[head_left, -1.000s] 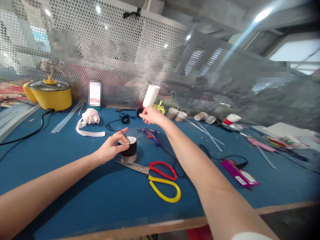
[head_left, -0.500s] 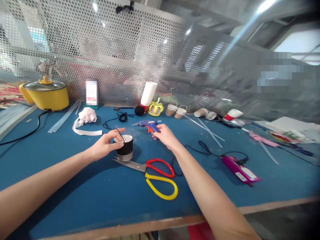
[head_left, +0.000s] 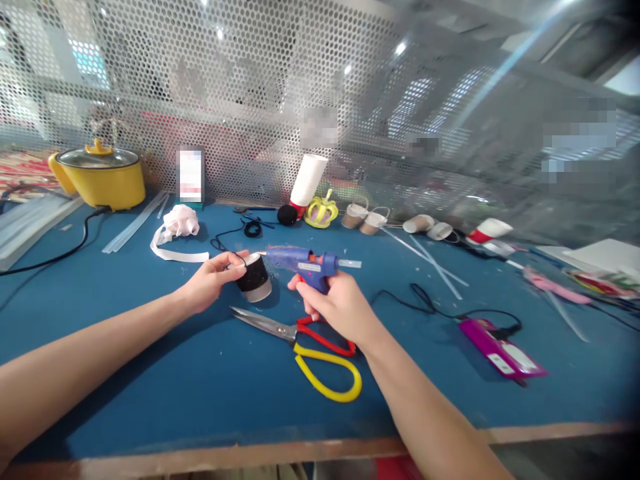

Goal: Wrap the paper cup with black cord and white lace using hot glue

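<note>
A short paper cup (head_left: 256,283), wrapped in black cord above a pale lower band, is tilted in the grip of my left hand (head_left: 214,280). From that hand a thin black cord (head_left: 226,235) trails back to a small coil. My right hand (head_left: 336,300) is wrapped around the handle of a blue glue gun (head_left: 300,259) with an orange trigger. Its nozzle points left at the cup's upper rim; whether it touches cannot be seen. A clear glue stick (head_left: 350,264) pokes from the gun's rear. Scissors (head_left: 280,329) with red and yellow handles lie just below.
A yellow electric pot (head_left: 105,180), a phone (head_left: 191,175) and crumpled white ribbon (head_left: 180,221) stand at the back left. Stacked paper cups (head_left: 309,180), a yellow woven basket (head_left: 321,212) and small cups line the mesh panel. A purple power strip (head_left: 500,350) lies right.
My right hand has brought the glue gun nearer, its nozzle now at the cup's rim. My left hand has lifted and tilted the cup. The view has shifted slightly.
</note>
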The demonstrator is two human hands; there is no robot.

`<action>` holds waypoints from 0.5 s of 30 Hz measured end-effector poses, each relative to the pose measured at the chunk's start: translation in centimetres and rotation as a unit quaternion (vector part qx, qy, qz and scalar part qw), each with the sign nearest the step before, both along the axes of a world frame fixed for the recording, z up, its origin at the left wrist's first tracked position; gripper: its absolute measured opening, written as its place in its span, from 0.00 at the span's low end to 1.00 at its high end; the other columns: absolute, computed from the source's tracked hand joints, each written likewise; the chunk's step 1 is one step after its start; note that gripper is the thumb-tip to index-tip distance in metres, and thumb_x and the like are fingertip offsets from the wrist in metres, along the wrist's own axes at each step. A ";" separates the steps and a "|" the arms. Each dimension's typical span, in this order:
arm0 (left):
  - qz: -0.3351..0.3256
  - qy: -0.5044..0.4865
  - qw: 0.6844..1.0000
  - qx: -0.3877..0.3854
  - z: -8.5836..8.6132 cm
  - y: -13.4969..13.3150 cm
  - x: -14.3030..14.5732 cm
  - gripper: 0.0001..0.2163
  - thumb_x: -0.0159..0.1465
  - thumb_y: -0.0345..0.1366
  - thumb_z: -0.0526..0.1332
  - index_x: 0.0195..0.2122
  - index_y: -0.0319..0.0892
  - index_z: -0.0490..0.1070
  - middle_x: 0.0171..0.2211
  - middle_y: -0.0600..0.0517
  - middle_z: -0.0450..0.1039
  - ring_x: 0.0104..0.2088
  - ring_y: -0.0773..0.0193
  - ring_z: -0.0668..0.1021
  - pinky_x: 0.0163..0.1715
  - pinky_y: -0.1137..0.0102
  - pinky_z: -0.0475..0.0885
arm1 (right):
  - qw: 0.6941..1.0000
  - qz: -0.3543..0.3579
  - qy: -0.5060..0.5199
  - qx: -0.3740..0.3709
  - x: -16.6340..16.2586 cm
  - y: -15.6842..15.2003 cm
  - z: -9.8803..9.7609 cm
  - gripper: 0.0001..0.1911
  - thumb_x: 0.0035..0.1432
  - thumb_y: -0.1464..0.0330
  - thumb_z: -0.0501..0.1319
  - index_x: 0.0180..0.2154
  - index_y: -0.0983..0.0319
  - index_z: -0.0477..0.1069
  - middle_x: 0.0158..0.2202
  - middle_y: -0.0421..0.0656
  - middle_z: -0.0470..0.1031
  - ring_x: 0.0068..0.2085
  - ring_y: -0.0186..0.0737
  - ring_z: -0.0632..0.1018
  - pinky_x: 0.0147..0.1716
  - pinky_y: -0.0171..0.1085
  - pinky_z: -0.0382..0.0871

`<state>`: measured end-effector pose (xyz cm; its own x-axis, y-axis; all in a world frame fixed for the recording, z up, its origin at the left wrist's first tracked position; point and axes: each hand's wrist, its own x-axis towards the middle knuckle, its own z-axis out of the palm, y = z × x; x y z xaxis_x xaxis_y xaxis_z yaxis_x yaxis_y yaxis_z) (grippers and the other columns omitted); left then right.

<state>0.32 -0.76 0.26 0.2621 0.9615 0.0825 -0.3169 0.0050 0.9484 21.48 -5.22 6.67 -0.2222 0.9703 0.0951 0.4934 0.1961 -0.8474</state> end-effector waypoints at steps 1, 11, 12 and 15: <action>0.002 0.000 1.000 -0.003 0.0 0.0 0.0 0.09 0.49 0.38 0.67 0.24 0.41 0.67 0.48 0.48 0.71 0.58 0.54 0.63 0.56 0.60 0.50 | 1.000 -0.009 -0.025 0.014 -0.1 -0.1 -0.2 0.07 0.52 0.66 0.56 0.27 0.62 0.69 0.13 0.35 0.64 0.15 0.31 0.67 0.17 0.31 0.65; 0.001 0.012 1.000 0.018 -0.2 0.1 0.0 0.09 0.51 0.38 0.66 0.25 0.41 0.68 0.46 0.48 0.73 0.59 0.57 0.62 0.58 0.60 0.48 | 0.974 -0.020 -0.171 0.146 -0.5 -0.2 -1.0 0.09 0.53 0.65 0.56 0.25 0.60 0.69 0.16 0.40 0.71 0.20 0.38 0.73 0.23 0.35 0.67; 0.003 0.013 1.000 0.018 -0.1 0.1 0.0 0.09 0.51 0.38 0.66 0.25 0.41 0.67 0.46 0.48 0.73 0.59 0.57 0.61 0.58 0.60 0.48 | 0.972 -0.017 -0.178 0.154 -0.5 -0.2 -1.1 0.09 0.54 0.65 0.56 0.25 0.60 0.69 0.17 0.40 0.71 0.21 0.38 0.73 0.24 0.35 0.67; 0.007 0.015 1.000 0.017 0.0 0.1 0.0 0.09 0.51 0.38 0.66 0.26 0.41 0.67 0.46 0.47 0.72 0.59 0.57 0.62 0.58 0.60 0.48 | 0.964 -0.011 -0.195 0.183 -0.5 -0.2 -1.3 0.08 0.54 0.65 0.56 0.27 0.61 0.70 0.20 0.42 0.74 0.23 0.39 0.73 0.27 0.36 0.67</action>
<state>0.33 -0.69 0.22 0.2518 0.9618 0.1070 -0.2873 -0.0313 0.9573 20.94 -5.42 5.39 -0.2901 0.8925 0.3453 0.7675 0.4325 -0.4731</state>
